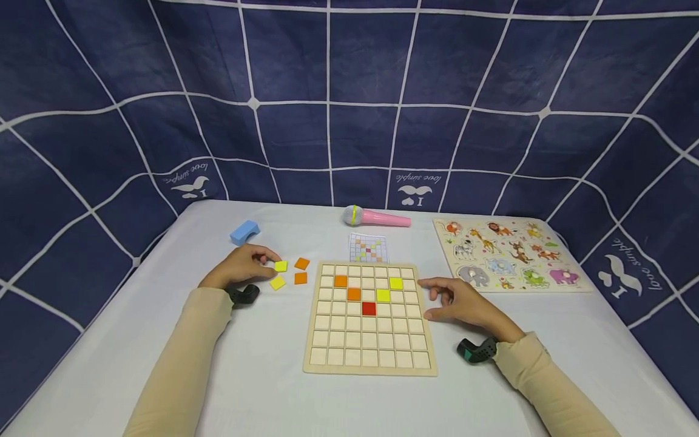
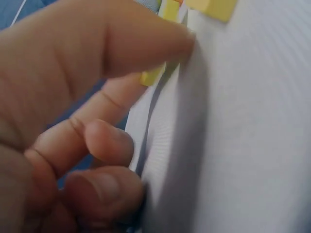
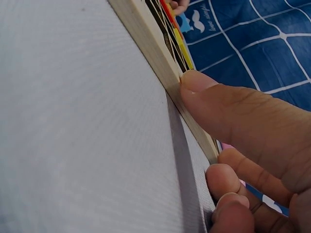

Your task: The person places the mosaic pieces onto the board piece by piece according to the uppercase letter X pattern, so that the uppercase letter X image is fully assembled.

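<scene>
My left hand [image 1: 246,264] pinches a yellow square tile [image 1: 281,266] between thumb and forefinger; in the left wrist view the thumb covers part of this tile [image 2: 151,77]. Another yellow tile [image 1: 277,283] and two orange tiles [image 1: 301,278] lie close by on the table. A wooden grid board [image 1: 377,362] sits in the middle, bearing two orange tiles, two yellow tiles and a red tile [image 1: 368,309]. At the board's right edge, my right hand [image 1: 459,301] rests its thumb and forefinger against the rim, the other fingers loosely bent.
Behind the board lies a printed pattern card [image 1: 368,247], and beyond it a pink toy microphone [image 1: 384,218]. A blue arch block [image 1: 244,232] is at the back left. An animal puzzle board [image 1: 510,255] occupies the back right. Dark blue checked cloth [image 1: 360,133] hangs behind the table.
</scene>
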Demonstrator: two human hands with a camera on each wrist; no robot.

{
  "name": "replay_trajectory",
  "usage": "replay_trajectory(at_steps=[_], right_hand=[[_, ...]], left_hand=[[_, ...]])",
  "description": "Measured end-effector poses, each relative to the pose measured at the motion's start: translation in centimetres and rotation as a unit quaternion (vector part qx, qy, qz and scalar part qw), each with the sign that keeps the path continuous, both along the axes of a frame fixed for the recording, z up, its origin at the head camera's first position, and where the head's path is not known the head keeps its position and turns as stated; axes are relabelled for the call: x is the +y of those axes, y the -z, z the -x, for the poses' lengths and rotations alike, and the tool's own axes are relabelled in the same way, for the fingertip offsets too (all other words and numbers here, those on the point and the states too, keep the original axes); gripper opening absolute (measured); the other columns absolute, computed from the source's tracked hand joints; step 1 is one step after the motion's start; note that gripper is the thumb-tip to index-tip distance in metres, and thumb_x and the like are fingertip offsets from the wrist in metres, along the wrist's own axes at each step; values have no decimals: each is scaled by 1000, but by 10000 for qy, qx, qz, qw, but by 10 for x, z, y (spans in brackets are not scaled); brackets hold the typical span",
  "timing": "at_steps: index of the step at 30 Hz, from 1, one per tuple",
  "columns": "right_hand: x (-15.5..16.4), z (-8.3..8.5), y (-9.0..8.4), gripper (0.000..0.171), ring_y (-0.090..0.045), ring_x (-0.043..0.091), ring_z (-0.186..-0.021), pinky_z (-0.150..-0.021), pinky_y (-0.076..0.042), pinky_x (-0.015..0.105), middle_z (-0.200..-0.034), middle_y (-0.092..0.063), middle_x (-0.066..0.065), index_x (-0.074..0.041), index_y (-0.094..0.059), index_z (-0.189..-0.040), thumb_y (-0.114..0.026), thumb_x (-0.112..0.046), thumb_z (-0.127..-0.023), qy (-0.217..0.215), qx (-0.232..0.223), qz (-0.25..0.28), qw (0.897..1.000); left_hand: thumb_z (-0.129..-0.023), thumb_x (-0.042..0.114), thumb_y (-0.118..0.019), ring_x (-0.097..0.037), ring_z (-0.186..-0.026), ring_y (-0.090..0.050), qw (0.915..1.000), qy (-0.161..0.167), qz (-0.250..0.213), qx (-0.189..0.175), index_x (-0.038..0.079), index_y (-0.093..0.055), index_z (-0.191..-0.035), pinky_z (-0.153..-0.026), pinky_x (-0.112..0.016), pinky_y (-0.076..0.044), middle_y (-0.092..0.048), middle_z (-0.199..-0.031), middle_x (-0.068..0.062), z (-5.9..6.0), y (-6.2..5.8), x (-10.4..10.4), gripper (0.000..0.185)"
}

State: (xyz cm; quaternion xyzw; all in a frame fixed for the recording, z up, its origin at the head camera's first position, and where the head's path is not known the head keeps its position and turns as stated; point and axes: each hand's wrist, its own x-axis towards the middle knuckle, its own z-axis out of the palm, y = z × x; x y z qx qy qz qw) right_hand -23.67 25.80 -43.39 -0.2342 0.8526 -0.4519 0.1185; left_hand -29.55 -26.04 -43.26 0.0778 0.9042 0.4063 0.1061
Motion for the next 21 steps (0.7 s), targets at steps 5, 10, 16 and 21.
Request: replay_trajectory(at_steps=[5, 10, 16, 21], right_hand=[[-1, -1, -1, 65, -47, 8, -70, -61, -40, 22, -100, -61, 8, 12, -63, -139, -92, -6, -84, -16, -48, 55, 10000], [-3, -1, 0, 65, -48, 9, -70, -61, -40, 23, -100, -62, 7, 11, -64, -139, -92, -7, -84, 10, -68, 26, 10000], [-3, 0, 0, 66, -48, 9, -71, -61, -40, 23, -100, -62, 7, 11, -64, -140, -93, -8, -83, 28, -23, -82, 10000], [-1, 0, 1, 65, -48, 9, -71, -61, -40, 23, -99, -62, 7, 11, -65, -139, -93, -8, -83, 49, -10, -69, 10000]], left_hand=[[-89, 11, -84, -15, -81, -46, 9979, -189, -617, 52, -6, -72, -128, -68, -23, -41, -51, -92, -2, -3, 0, -3, 45], [-91, 13, -83, -11, -71, -43, 9955, -329, -770, 455, -6, -71, -130, -62, -22, -38, -47, -92, -3, -6, -3, -3, 45], [-89, 9, -85, -10, -68, -40, 9903, -162, -1076, 864, -5, -72, -125, -61, -23, -35, -45, -86, -2, -7, -17, 12, 40], [-86, 1, -84, -9, -65, -39, 9849, 243, -1289, 1130, -8, -72, -119, -61, -22, -34, -45, -80, -3, -11, -27, 34, 36]])
